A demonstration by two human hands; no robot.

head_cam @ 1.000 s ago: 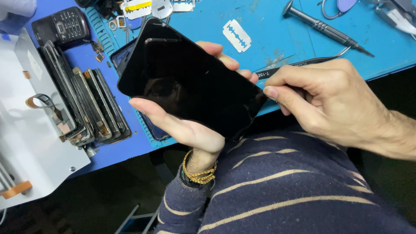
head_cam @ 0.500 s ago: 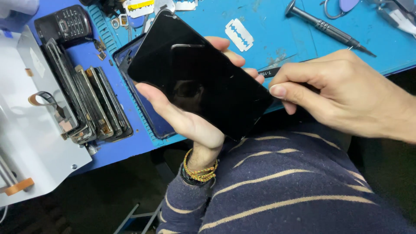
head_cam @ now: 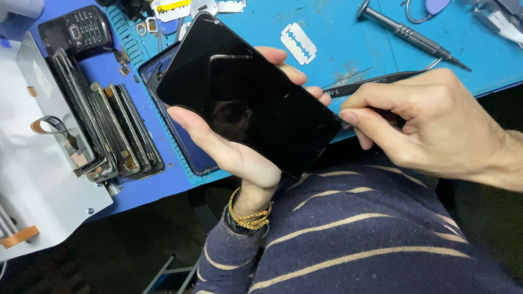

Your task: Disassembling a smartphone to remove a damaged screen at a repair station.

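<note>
My left hand (head_cam: 234,158) is shut on a black smartphone (head_cam: 245,98), dark glass side up and tilted over the bench edge. The fingers wrap round the phone's far edge and the thumb lies along the near edge. A beaded bracelet (head_cam: 248,215) circles that wrist. My right hand (head_cam: 436,125) has thumb and forefinger pinched together against the phone's lower right corner. I cannot see anything between them. Black tweezers (head_cam: 381,81) lie on the blue mat (head_cam: 338,54) just behind that hand.
A razor blade (head_cam: 298,42) and a screwdriver (head_cam: 403,30) lie on the mat. Another phone (head_cam: 185,147) lies under the held one. Several phone frames (head_cam: 103,130) lean against a white machine (head_cam: 32,185). A keypad phone (head_cam: 76,30) sits far left.
The phone has shifted slightly up and to the right in my left hand. My right hand has stayed at the phone's lower right corner, its wrist turning a little.
</note>
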